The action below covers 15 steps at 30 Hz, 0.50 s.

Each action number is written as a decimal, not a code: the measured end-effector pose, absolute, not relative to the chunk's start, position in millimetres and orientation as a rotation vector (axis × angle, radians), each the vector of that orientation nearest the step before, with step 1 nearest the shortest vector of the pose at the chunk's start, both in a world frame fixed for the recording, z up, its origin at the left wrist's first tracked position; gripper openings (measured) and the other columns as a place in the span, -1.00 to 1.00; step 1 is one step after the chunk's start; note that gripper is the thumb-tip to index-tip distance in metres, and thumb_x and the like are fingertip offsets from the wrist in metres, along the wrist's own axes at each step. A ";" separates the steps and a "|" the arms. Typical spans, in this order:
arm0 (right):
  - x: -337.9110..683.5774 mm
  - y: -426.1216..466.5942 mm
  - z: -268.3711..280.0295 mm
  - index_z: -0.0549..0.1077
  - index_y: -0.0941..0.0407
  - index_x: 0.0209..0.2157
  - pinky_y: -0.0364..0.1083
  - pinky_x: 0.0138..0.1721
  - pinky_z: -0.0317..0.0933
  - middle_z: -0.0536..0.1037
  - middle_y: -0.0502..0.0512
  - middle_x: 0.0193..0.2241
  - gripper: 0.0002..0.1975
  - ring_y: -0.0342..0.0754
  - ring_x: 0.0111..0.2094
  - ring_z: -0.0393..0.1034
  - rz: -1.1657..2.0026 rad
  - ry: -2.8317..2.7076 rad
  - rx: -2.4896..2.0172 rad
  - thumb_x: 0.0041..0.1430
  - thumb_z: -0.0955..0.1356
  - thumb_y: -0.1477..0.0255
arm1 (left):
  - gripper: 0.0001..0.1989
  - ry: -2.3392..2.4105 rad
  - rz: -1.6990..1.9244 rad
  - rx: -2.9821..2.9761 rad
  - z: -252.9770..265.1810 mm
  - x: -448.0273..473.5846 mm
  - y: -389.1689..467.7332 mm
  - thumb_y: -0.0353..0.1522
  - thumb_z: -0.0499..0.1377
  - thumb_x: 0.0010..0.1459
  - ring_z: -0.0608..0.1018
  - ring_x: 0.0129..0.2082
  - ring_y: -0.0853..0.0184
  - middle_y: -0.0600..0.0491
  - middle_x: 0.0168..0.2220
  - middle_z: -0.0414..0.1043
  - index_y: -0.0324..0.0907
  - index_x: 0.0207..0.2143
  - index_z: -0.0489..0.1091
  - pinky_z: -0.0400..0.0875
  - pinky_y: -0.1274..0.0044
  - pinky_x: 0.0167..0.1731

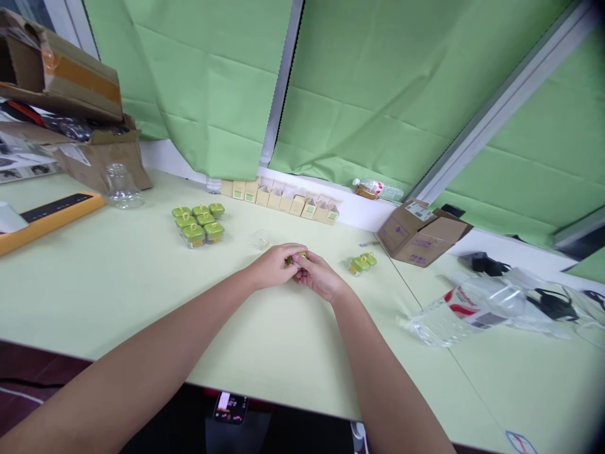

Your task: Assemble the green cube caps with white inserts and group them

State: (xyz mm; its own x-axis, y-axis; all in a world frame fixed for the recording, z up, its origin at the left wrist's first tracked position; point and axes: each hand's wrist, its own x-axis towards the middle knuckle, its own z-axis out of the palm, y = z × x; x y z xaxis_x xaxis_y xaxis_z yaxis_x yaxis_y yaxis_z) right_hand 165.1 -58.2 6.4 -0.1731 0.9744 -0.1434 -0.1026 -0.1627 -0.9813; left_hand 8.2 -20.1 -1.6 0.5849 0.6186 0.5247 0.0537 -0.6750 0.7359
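Note:
My left hand (275, 266) and my right hand (320, 276) meet over the middle of the table, both closed on one small clear container with a green lid (297, 257). Fingers cover most of it. Just behind my left hand sits a small clear round piece (260, 239), perhaps a lid or cup. To the left stands a group of several similar green-lidded containers (193, 231), each with a pale loop on top. A smaller group of green-lidded containers (362, 263) is to the right of my right hand.
Along the back wall runs a row of small beige boxes (283, 199). A cardboard box (420, 233) and a large clear plastic bottle (466, 310) lie at the right. On the left are a glass jar (123, 186), stacked cartons (80, 75) and an orange-edged device (57, 217).

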 end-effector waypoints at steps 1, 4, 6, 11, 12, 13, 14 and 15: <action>163.9 -58.5 7.0 0.37 0.11 -0.29 -0.17 -0.48 0.12 0.37 -0.09 -0.52 -0.58 -0.20 -0.52 0.24 1.493 -1.154 -1.157 -0.02 0.51 0.14 | -0.53 0.538 1.072 2.145 -0.6 8.8 -20.4 -0.58 0.03 0.04 0.53 -0.04 0.28 -0.01 0.04 0.47 -0.15 -0.04 0.48 0.47 0.48 -0.08; 161.6 -58.9 8.9 0.37 0.10 -0.28 -0.16 -0.50 0.11 0.36 -0.10 -0.53 -0.60 -0.20 -0.54 0.22 1.471 -1.140 -1.195 -0.03 0.50 0.16 | -0.54 0.569 1.099 2.171 0.8 10.0 -19.3 -0.59 0.02 0.02 0.52 -0.02 0.26 -0.01 0.01 0.49 -0.15 -0.07 0.50 0.45 0.45 -0.02; 161.7 -58.5 9.3 0.38 0.09 -0.25 -0.16 -0.51 0.11 0.38 -0.09 -0.53 -0.62 -0.19 -0.54 0.22 1.463 -1.156 -1.214 -0.02 0.49 0.20 | -0.53 0.580 1.100 2.152 -0.7 9.7 -17.3 -0.59 0.02 0.02 0.51 0.01 0.25 -0.02 0.02 0.48 -0.15 -0.06 0.50 0.44 0.44 0.01; 164.8 -54.7 4.7 0.36 0.09 -0.36 -0.18 -0.61 0.03 0.34 -0.08 -0.57 -0.81 -0.18 -0.58 0.15 1.380 -1.223 -1.268 0.00 0.37 0.30 | -0.47 0.500 1.032 2.018 -7.5 7.4 -14.2 -0.54 0.06 0.02 0.51 0.03 0.25 -0.04 0.15 0.39 -0.14 0.07 0.43 0.49 0.48 -0.06; 165.3 -54.0 3.4 0.34 0.09 -0.39 -0.18 -0.63 0.01 0.31 -0.08 -0.58 -0.84 -0.19 -0.59 0.12 1.364 -1.235 -1.284 -0.01 0.35 0.31 | -0.46 0.505 1.030 1.999 -8.5 7.2 -14.0 -0.54 0.07 0.01 0.52 0.02 0.24 -0.05 0.14 0.39 -0.14 0.08 0.41 0.49 0.48 -0.07; 165.6 -53.5 2.4 0.33 0.08 -0.40 -0.18 -0.64 -0.01 0.29 -0.09 -0.59 -0.85 -0.19 -0.60 0.10 1.354 -1.246 -1.293 -0.01 0.33 0.33 | -0.45 0.520 1.031 1.985 -9.3 7.2 -13.9 -0.54 0.08 0.00 0.53 0.01 0.25 -0.05 0.12 0.41 -0.15 0.08 0.41 0.48 0.48 -0.07; 165.8 -53.4 1.8 0.31 0.08 -0.41 -0.19 -0.64 -0.04 0.27 -0.10 -0.60 -0.86 -0.20 -0.61 0.08 1.351 -1.253 -1.295 -0.02 0.32 0.33 | -0.46 0.543 1.033 1.975 -10.0 7.2 -13.6 -0.53 0.08 0.00 0.54 -0.02 0.25 -0.05 0.08 0.45 -0.15 0.08 0.40 0.48 0.47 -0.07; 165.9 -53.5 1.6 0.30 0.08 -0.41 -0.19 -0.65 -0.06 0.26 -0.10 -0.60 -0.87 -0.20 -0.62 0.06 1.352 -1.257 -1.292 -0.03 0.31 0.34 | -0.46 0.564 1.031 1.964 -10.6 7.4 -13.1 -0.53 0.09 0.00 0.55 -0.06 0.26 -0.05 0.02 0.49 -0.16 0.07 0.40 0.48 0.46 -0.08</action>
State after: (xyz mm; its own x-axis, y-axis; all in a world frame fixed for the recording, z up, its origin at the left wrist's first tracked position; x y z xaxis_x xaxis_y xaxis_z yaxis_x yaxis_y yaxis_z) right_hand 165.9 -53.5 1.6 -0.0950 0.9872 -0.1282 0.0562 -0.1232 -0.9908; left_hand 7.4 -13.1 -10.6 0.5627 0.6899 0.4554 0.0117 -0.5575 0.8301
